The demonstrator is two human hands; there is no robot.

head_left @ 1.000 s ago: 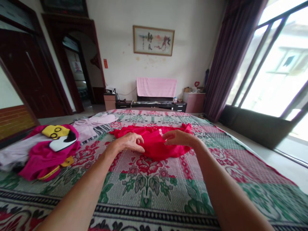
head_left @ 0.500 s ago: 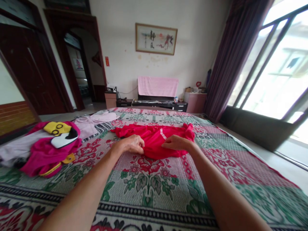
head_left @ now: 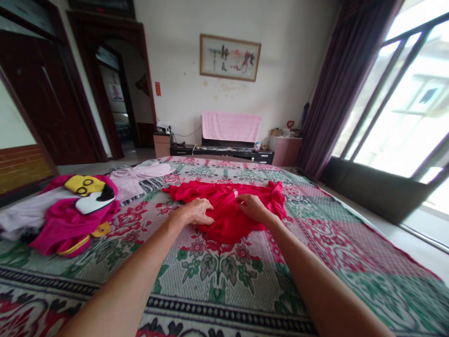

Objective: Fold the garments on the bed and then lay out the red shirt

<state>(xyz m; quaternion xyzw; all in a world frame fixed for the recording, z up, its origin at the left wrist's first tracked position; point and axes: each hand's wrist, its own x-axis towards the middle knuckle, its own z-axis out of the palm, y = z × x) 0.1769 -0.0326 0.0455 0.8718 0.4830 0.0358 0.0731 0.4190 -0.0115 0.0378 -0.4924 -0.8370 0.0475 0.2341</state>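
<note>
A crumpled red shirt (head_left: 224,229) with small white lettering lies on the patterned bedspread (head_left: 217,267) in front of me. My left hand (head_left: 197,211) rests on the left part of the shirt, fingers slightly spread against the cloth. On the right, my right hand (head_left: 253,207) has its fingers bent and pinched on the fabric just below the lettering, partly covering it. The near edge of the shirt hangs in a rounded bulge between and below both hands. Folds gather at its far right corner.
To the left lies a heap of clothes: a magenta garment (head_left: 66,217) with a yellow and white cartoon patch, and pale pink clothing (head_left: 140,174) behind it. Beyond the bed stands a low black cabinet (head_left: 224,153) under a pink cloth (head_left: 231,125). A window is at right.
My right hand has moved slightly up and away, over the lettering. The shirt's near edge has spread further toward me. The left hand's fingers have loosened a little.
</note>
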